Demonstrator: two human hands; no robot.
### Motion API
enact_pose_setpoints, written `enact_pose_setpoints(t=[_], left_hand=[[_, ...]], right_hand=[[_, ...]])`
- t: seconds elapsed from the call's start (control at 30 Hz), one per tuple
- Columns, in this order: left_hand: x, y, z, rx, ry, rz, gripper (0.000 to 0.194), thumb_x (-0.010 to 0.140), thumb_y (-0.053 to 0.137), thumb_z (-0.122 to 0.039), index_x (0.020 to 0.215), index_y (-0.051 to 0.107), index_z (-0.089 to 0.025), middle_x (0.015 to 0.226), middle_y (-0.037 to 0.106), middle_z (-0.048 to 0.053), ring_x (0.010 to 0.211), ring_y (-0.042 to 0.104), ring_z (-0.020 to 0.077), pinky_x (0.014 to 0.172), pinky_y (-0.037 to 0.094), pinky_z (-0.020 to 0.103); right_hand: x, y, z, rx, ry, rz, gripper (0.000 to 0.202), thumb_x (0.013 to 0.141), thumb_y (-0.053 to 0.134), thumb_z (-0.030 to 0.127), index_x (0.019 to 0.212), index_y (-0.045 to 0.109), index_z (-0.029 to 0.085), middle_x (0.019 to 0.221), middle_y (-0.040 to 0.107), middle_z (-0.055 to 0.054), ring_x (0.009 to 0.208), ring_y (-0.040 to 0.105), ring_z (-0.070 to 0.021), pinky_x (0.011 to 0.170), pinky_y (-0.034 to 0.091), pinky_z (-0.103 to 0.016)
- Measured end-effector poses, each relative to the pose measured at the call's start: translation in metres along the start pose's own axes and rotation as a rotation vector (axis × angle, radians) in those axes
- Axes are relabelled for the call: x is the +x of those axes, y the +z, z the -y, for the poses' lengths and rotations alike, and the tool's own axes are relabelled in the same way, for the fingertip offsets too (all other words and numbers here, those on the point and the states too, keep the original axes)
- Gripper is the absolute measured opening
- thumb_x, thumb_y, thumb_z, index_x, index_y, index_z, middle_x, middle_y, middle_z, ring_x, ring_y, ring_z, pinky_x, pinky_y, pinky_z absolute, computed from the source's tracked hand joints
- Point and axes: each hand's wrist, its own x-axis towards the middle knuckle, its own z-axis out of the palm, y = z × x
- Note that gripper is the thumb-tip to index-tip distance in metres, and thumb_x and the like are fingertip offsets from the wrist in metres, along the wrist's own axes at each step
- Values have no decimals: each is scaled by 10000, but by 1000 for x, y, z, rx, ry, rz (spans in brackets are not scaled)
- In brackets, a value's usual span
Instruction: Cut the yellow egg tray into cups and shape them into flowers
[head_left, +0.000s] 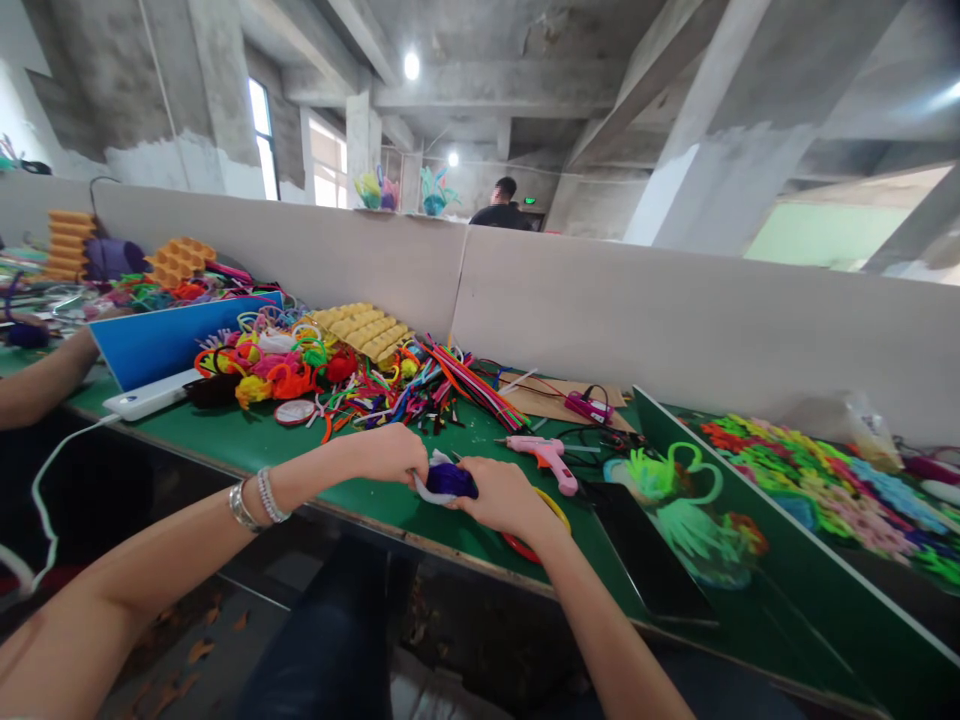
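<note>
A: Quick q: where's the fuzzy bundle [454,482]?
B: Btwn the two hands, nr the front edge of the green table [360,497]. Purple body, white strip along the L & lower side. Can't tell if it touches the tabletop.
A: L hand [388,453]?
B: Fingers curled in, pinching the white end. Bracelets [264,496] on that wrist.
A: & R hand [495,492]?
B: Gripping the purple part, thumb below, fingers on top. Fingertips partly hidden, tho.
A: What's nr it?
B: Pink glue gun [549,457] just beyond, on its side, nozzle pointing L. Red-and-yellow loop [556,508] partly under the R hand & wrist; can't tell what it is. Black slab [651,553] flat to the R, w/ green fuzzy flowers [697,535] beside it.
A: Far side?
B: Loose pipe cleaners [480,387] in a heap, yellow bumpy sheet [365,330] behind, cardboard [536,397] nr the partition [570,300].
A: Far L?
B: Blue board [187,338] upright, white power strip [154,396] at its foot, & a co-worker's arm [52,378] past it.
A: Bkgd?
B: One person [499,208] beyond the partition.
</note>
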Motion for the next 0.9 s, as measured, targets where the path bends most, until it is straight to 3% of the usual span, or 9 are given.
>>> enact_pose_setpoints(t=[0.2, 0.57, 0.8, 0.9], left_hand=[[8, 5, -1, 62, 26, -27, 208, 671, 564, -76, 701, 704, -227, 647, 694, 27, 589, 600, 138, 495, 321, 229], [12, 5, -3, 191, 76, -57, 207, 691, 529, -67, 538, 625, -168, 559, 653, 56, 531, 581, 143, 447, 277, 251], [1, 5, -7, 99, 1, 14, 158, 648, 635, -216, 804, 653, -239, 709, 685, 4, 636, 621, 157, 476, 315, 240], [1, 5, -12, 136, -34, 67, 156, 634, 653, -269, 779, 655, -213, 689, 679, 33, 631, 623, 176, 475, 329, 245]], right_hand=[[1, 1, -1, -11, -25, -9, 362, 723, 575, 435, 998, 564, 199, 990, 647, -65, 915, 594, -242, 698, 387, -286], [0, 0, 0, -5, -9, -10, 382, 723, 573, 438, 1016, 559, 194, 993, 649, -70, 908, 597, -245, 700, 386, -287], [0, -1, 1, 2, -4, -3, 393, 725, 572, 440, 1030, 559, 191, 1016, 641, -71, 935, 586, -244, 713, 382, -285], [0, -1, 1, 8, 2, -1, 381, 726, 572, 449, 1011, 566, 197, 1009, 642, -69, 929, 586, -238, 705, 377, -276]])
